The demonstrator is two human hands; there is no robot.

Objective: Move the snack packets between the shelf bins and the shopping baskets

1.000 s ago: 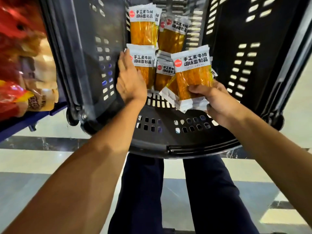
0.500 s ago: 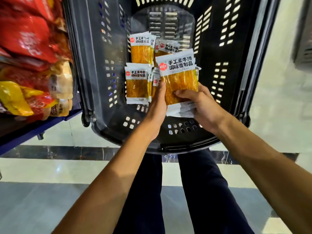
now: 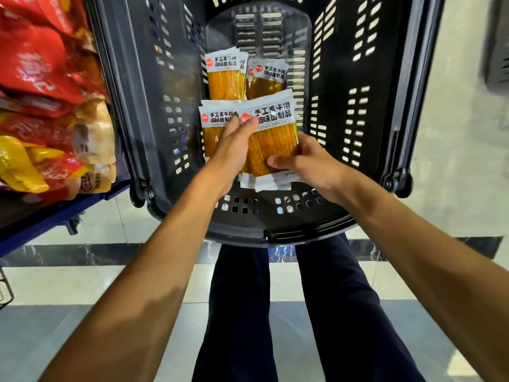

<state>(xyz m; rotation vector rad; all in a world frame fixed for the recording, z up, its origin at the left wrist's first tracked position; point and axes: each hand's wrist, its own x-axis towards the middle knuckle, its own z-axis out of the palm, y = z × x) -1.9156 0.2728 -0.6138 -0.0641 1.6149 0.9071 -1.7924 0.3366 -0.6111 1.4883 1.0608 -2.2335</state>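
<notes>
Head view: basket (image 3: 275, 224), dark plastic with slotted walls, seen from above, with its near rim just in front of the person. Right hand (image 3: 308, 164) grasps a stack (image 3: 271, 184) of snack packets from the right side, thumb curled across the lower front of the top packet (image 3: 271, 139), other fingers wrapped behind; white sealed ends of the lower packets stick out below the thumb. Stack is inside the basket, held above its floor. Left hand (image 3: 234, 150) lies along the top packet's left edge, fingers stretched, tips touching the white label; thumb hidden, so cannot tell whether it pinches or only rests. Loose packets (image 3: 224, 75) lie on the basket floor: two overlapping piles at the far end, one more partly under the left hand. Bin (image 3: 55, 213), blue-edged, at left just beside the basket, filled with red and yellow bags (image 3: 35, 64). Dark trousers (image 3: 344, 312) and a pale tiled floor (image 3: 454, 161) below.
</notes>
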